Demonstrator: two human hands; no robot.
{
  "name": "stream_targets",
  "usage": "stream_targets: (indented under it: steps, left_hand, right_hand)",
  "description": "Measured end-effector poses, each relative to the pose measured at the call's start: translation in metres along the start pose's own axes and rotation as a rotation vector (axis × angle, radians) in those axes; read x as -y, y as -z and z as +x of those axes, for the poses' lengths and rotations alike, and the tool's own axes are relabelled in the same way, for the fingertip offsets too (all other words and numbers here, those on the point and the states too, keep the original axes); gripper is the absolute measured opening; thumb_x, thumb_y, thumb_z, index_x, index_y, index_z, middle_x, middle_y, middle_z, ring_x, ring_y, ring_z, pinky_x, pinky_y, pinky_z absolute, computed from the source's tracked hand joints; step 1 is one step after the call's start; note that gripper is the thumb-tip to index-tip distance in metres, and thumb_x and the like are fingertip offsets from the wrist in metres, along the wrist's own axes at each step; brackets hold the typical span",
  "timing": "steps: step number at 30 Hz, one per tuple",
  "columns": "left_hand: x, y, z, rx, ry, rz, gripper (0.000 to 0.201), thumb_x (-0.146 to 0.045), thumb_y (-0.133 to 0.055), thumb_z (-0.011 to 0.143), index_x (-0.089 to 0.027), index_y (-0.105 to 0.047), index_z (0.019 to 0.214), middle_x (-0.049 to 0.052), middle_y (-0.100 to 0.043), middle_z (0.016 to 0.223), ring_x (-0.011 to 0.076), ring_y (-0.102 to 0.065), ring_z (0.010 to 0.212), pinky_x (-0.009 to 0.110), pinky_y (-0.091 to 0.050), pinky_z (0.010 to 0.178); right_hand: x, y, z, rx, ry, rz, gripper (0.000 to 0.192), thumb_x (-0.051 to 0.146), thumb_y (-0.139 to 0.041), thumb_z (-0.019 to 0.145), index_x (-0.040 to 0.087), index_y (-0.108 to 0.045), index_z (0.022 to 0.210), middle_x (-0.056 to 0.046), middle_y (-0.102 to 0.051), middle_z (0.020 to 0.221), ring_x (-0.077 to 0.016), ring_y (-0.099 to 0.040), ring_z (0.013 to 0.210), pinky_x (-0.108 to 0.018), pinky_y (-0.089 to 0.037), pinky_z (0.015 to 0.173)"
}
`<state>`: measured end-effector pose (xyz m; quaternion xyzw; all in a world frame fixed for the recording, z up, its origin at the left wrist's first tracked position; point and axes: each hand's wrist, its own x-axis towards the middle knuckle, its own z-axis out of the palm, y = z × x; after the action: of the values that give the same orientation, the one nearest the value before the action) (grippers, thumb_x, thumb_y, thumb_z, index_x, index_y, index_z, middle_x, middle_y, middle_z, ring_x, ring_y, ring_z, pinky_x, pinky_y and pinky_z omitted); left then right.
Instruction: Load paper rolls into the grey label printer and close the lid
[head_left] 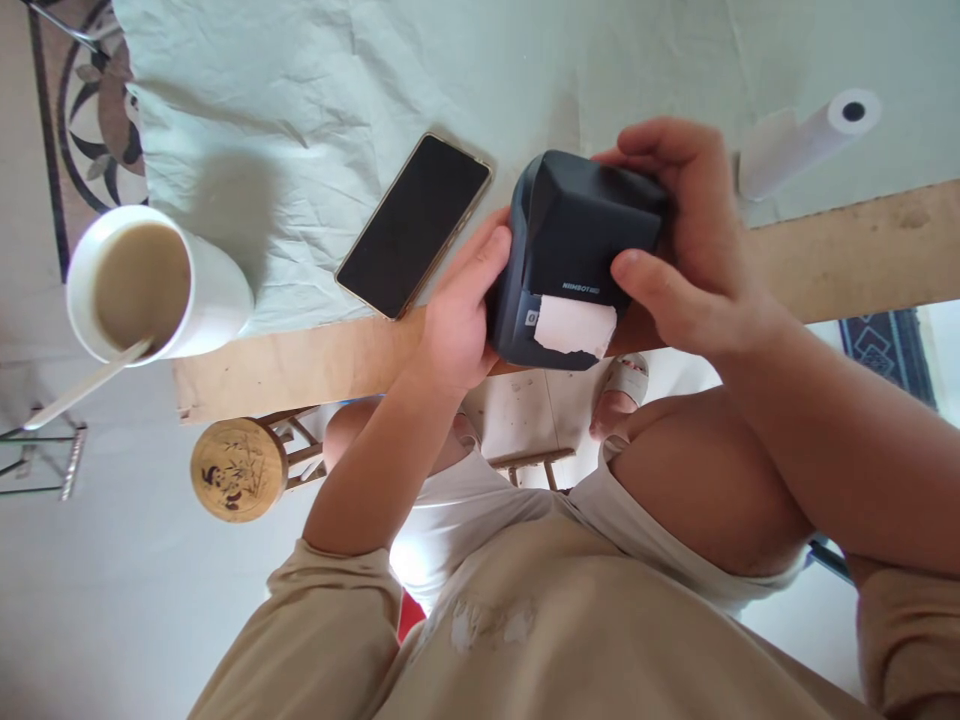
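Both hands wrapped around a small dark label printer (574,250), held up just above the near edge of the bench (315,365). Left hand (457,310) pressed against its left side, thumb up along the casing, forearm rising from below. Right hand (690,235) cupped over the top and right side, fingers (660,140) curled over the upper edge, thumb flat on the front face beside the brand lettering. A torn strip of white paper (576,328) hanging out of the slot (ragged along its lower edge).

Just left of the printer, a dark phone (414,225) lying face up, near but apart from the left hand. Farther left, a white cup (217,290) of milky drink with a stirrer. Off to the right, a paper roll (806,140), well apart.

Pale creased cloth (315,90) covering the bench, bare wood showing along the near edge. Below, bent knees, a round wooden stool (238,470), light floor.
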<state>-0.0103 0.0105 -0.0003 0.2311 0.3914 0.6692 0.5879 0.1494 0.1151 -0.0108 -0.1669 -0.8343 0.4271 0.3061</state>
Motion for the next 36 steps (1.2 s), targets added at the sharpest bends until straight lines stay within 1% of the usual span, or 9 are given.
stream_targets:
  steps: [6, 9, 13, 15, 19, 24, 28, 33, 36]
  left_hand:
    - [0.002, 0.004, 0.001, -0.050, -0.028, 0.062, 0.022, -0.031, -0.047, 0.096, -0.020, -0.063, 0.087, 0.000, -0.060, 0.078, 0.0143, -0.062, 0.095, 0.023, -0.050, 0.082]
    - [0.002, 0.004, 0.004, -0.024, -0.003, -0.002, 0.024, -0.035, -0.043, 0.096, -0.022, -0.063, 0.089, 0.001, -0.063, 0.081, 0.0191, -0.063, 0.107, 0.029, -0.054, 0.089]
    - [0.000, -0.001, 0.004, 0.084, 0.074, -0.067, 0.038, -0.041, -0.033, 0.098, -0.019, -0.064, 0.094, 0.004, -0.067, 0.087, 0.0242, -0.063, 0.120, 0.034, -0.057, 0.094]
    - [-0.001, -0.002, 0.003, 0.097, 0.081, -0.072, 0.036, -0.041, -0.036, 0.098, -0.019, -0.065, 0.095, 0.003, -0.067, 0.086, 0.0235, -0.065, 0.117, 0.033, -0.058, 0.092]
    - [0.004, 0.001, 0.004, 0.100, 0.083, -0.080, 0.035, -0.042, -0.038, 0.098, -0.019, -0.064, 0.095, 0.001, -0.064, 0.078, 0.0199, -0.071, 0.101, 0.029, -0.059, 0.082]
    - [0.012, 0.009, 0.006, -0.042, 0.062, 0.016, 0.031, -0.046, -0.048, 0.095, -0.020, -0.065, 0.096, -0.001, -0.064, 0.075, 0.0140, -0.070, 0.075, 0.021, -0.055, 0.060]
    - [0.010, 0.008, 0.005, -0.064, 0.066, -0.014, 0.033, -0.045, -0.049, 0.095, -0.018, -0.066, 0.091, -0.001, -0.067, 0.074, 0.0130, -0.068, 0.067, 0.024, -0.056, 0.061]
    - [0.004, 0.003, 0.003, -0.031, -0.035, -0.096, 0.031, -0.030, -0.050, 0.097, -0.016, -0.068, 0.075, -0.003, -0.067, 0.069, 0.0038, -0.061, 0.061, 0.012, -0.050, 0.060]
    - [0.005, 0.003, 0.003, -0.028, -0.042, -0.107, 0.028, -0.030, -0.050, 0.097, -0.017, -0.069, 0.081, -0.003, -0.066, 0.071, 0.0050, -0.061, 0.066, 0.013, -0.051, 0.066]
  right_hand:
    - [-0.004, 0.003, 0.002, 0.102, 0.083, -0.055, 0.083, 0.040, -0.073, 0.074, 0.034, -0.029, 0.143, -0.005, -0.041, 0.140, -0.0177, -0.051, 0.120, -0.032, -0.052, 0.098]
    - [-0.002, 0.008, 0.002, 0.058, 0.093, -0.116, 0.079, 0.039, -0.073, 0.074, 0.034, -0.032, 0.142, -0.005, -0.043, 0.140, -0.0196, -0.050, 0.126, -0.037, -0.050, 0.104]
    - [0.007, 0.015, 0.002, -0.109, -0.006, -0.175, 0.063, 0.041, -0.070, 0.075, 0.034, -0.044, 0.133, -0.002, -0.047, 0.134, -0.0202, -0.053, 0.124, -0.036, -0.054, 0.093]
    - [0.010, 0.018, 0.002, -0.118, 0.005, -0.221, 0.058, 0.047, -0.068, 0.077, 0.033, -0.047, 0.129, -0.002, -0.048, 0.130, -0.0193, -0.054, 0.120, -0.035, -0.054, 0.090]
    - [0.011, 0.019, 0.004, 0.039, 0.144, -0.316, 0.065, 0.046, -0.072, 0.076, 0.030, -0.043, 0.132, -0.005, -0.050, 0.123, -0.0187, -0.052, 0.118, -0.036, -0.052, 0.094]
    - [0.010, 0.018, 0.004, 0.083, 0.127, -0.314, 0.066, 0.040, -0.072, 0.077, 0.030, -0.041, 0.134, -0.007, -0.048, 0.126, -0.0205, -0.051, 0.119, -0.038, -0.052, 0.097]
    - [0.007, 0.018, 0.004, 0.082, 0.112, -0.274, 0.064, 0.038, -0.071, 0.078, 0.030, -0.041, 0.134, -0.007, -0.048, 0.128, -0.0201, -0.052, 0.118, -0.038, -0.051, 0.098]
    - [0.011, 0.016, 0.005, 0.089, 0.132, -0.259, 0.067, 0.037, -0.073, 0.076, 0.030, -0.040, 0.134, -0.006, -0.048, 0.130, -0.0187, -0.052, 0.121, -0.035, -0.052, 0.100]
    - [0.020, 0.016, 0.004, 0.071, 0.166, -0.356, 0.067, 0.037, -0.072, 0.077, 0.029, -0.040, 0.135, -0.008, -0.050, 0.130, -0.0182, -0.053, 0.121, -0.033, -0.054, 0.097]
